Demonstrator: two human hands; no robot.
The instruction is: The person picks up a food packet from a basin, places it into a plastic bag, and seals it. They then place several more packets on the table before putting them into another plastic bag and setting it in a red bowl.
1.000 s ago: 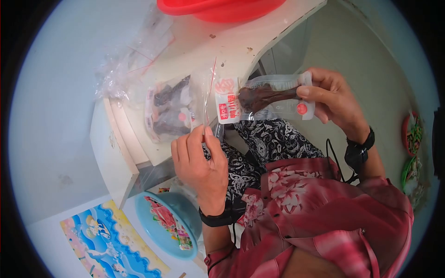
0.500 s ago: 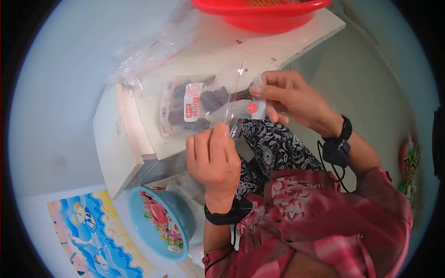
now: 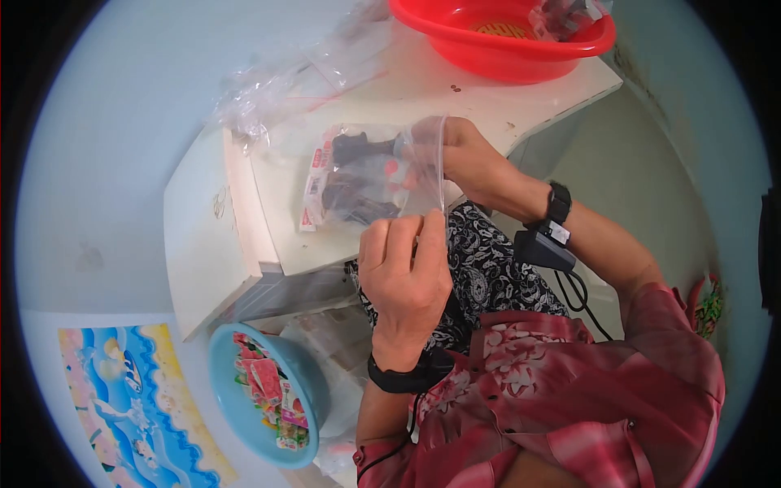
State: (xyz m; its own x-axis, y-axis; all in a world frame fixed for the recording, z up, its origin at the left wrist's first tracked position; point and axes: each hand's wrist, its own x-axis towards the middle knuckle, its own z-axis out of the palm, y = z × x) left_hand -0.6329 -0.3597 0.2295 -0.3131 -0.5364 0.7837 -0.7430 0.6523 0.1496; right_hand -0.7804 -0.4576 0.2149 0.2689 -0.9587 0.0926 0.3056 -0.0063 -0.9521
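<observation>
A clear plastic zip bag lies over the white table, its mouth toward me. Dark packets with white-and-red labels show through its film. My left hand pinches the lower corner of the bag's mouth. My right hand reaches in at the opening, its fingers behind the clear film. Those fingers are on a small packet with a red round mark, partly hidden by glare and by the hand.
A red basin stands at the table's far end with a plastic-wrapped packet in it. Loose clear bags lie along the wall side of the white table. Below left, a light-blue basin holds colourful packets.
My right hand has moved the small packet from in front of the bag's opening to inside it. My left hand still grips the bag's edge. The view has shifted slightly.
</observation>
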